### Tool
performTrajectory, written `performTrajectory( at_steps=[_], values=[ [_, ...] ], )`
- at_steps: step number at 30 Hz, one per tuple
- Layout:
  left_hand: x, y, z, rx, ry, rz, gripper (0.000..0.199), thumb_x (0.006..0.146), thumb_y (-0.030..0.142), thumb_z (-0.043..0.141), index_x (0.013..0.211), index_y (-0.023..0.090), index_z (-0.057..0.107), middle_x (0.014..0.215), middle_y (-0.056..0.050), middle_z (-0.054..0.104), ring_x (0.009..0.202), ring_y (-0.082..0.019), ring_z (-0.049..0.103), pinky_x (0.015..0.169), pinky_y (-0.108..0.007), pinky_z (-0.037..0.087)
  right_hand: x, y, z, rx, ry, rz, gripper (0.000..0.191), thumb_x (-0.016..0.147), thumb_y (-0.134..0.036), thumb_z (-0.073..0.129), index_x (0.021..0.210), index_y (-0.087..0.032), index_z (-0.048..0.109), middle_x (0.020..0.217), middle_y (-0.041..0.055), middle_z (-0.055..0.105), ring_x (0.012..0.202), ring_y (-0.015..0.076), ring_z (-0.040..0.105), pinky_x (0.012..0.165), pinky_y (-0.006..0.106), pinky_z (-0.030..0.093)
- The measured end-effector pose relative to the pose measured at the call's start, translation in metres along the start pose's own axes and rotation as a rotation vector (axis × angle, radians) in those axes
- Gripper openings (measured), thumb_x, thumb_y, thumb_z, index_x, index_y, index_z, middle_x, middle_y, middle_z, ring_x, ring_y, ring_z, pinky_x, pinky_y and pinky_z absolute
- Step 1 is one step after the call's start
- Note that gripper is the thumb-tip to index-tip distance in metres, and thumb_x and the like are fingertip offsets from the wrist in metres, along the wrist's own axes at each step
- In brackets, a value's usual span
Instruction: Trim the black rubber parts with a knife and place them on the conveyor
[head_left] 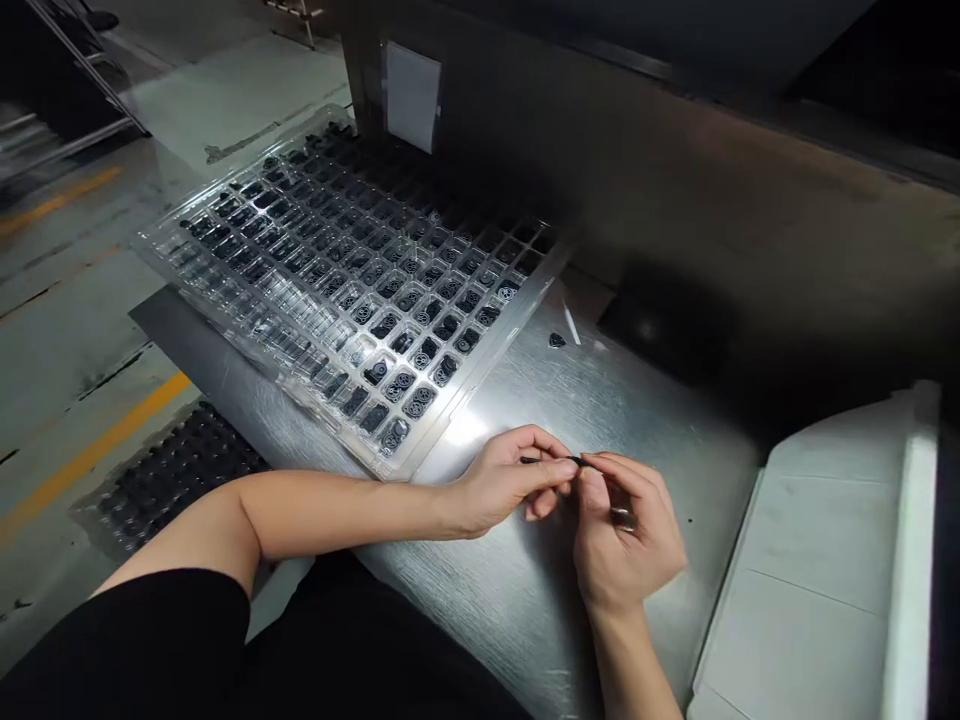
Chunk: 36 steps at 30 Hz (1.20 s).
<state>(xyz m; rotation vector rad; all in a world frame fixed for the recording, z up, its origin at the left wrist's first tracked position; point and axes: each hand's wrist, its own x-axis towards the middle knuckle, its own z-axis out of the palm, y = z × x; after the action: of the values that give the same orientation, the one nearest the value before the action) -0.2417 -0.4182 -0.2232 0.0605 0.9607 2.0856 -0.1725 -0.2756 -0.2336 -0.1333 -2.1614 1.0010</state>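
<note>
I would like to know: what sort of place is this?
Probably a factory workshop. A clear tray with rows of small black parts lies on a metal table, and yellow lines mark the floor.

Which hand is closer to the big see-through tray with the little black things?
Left. The left hand is just right of the near corner of the tray; the right hand is farther right, past the left hand.
</note>
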Motion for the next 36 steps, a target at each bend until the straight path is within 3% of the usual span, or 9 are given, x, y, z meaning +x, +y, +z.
performTrajectory(
  at_steps=[6,11,14,17,23,36],
  values=[
    [0.000,0.001,0.000,-0.001,-0.024,-0.012,0.060,0.082,0.063,0.094,0.102,0.016,0.062,0.082,0.000,0.069,0.053,-0.010,0.061,0.048,-0.023,0.043,-0.003,0.003,0.000,0.060,0.016,0.062,0.008,0.105,-0.026,0.080,0.105,-0.018,0.082,0.098,0.0064,0.077,0.088,0.0203,0.072,0.075,0.031,0.053],
    [0.001,-0.001,-0.002,0.058,0.020,0.054,0.060,0.080,0.062,0.096,0.101,0.015,0.066,0.084,-0.002,0.071,0.057,-0.009,0.059,0.051,-0.023,0.043,-0.002,0.006,-0.003,0.071,0.008,0.075,0.015,0.104,-0.029,0.083,0.095,-0.018,0.079,0.091,0.0048,0.074,0.081,0.0196,0.069,0.073,0.030,0.049],
    [0.002,-0.001,-0.004,0.126,0.064,0.138,0.053,0.086,0.059,0.092,0.103,0.014,0.069,0.072,0.003,0.064,0.058,-0.009,0.055,0.053,-0.023,0.041,-0.002,0.005,-0.003,0.099,-0.045,0.089,0.020,0.105,-0.029,0.082,0.090,-0.018,0.075,0.086,0.0023,0.071,0.076,0.0168,0.064,0.069,0.028,0.045],
    [0.004,0.000,-0.005,0.178,0.088,0.219,0.045,0.092,0.055,0.088,0.102,0.014,0.071,0.067,0.005,0.058,0.059,-0.009,0.050,0.058,-0.024,0.041,-0.002,0.000,-0.002,0.098,-0.103,0.048,0.019,0.106,-0.025,0.079,0.090,-0.019,0.073,0.084,0.0008,0.070,0.075,0.0151,0.062,0.068,0.027,0.044],
    [0.003,0.003,-0.002,0.247,0.050,0.213,0.052,0.084,0.059,0.094,0.098,0.013,0.074,0.076,0.002,0.063,0.069,-0.010,0.052,0.070,-0.027,0.044,0.003,-0.010,-0.001,-0.003,-0.097,-0.128,0.011,0.107,-0.019,0.076,0.096,-0.019,0.074,0.090,0.0019,0.073,0.079,0.0152,0.067,0.074,0.027,0.050],
    [0.005,0.003,-0.003,0.207,0.022,0.193,0.055,0.087,0.067,0.087,0.093,0.016,0.068,0.071,0.003,0.058,0.066,-0.010,0.050,0.067,-0.026,0.041,0.002,-0.007,-0.003,-0.034,-0.144,-0.175,0.007,0.105,-0.020,0.080,0.100,-0.018,0.076,0.092,0.0034,0.074,0.079,0.0158,0.068,0.074,0.027,0.051]
  ],
)
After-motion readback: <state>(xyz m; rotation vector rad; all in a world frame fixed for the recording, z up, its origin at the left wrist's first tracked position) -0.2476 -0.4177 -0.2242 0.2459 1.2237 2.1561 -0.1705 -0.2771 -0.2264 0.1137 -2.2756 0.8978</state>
